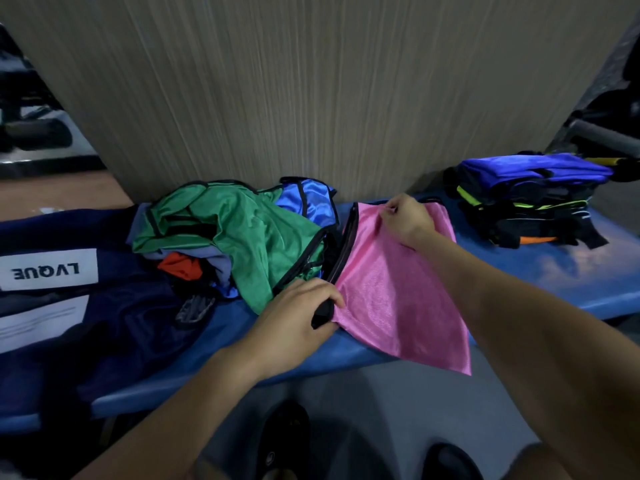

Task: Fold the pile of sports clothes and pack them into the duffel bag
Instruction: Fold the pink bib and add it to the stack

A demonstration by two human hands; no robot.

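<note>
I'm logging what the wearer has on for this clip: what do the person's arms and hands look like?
Both forearms are bare, with no sleeves in view. The left hand and right hand wear no gloves, and no watch, ring or wristband is visible. No markings are visible.

Gym — padded bench (571,268), exercise machines (31,109)

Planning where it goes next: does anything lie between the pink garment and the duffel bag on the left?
Yes. The unfolded pile, green garment on top, lies on the bench between the pink garment and the duffel bag.
</note>
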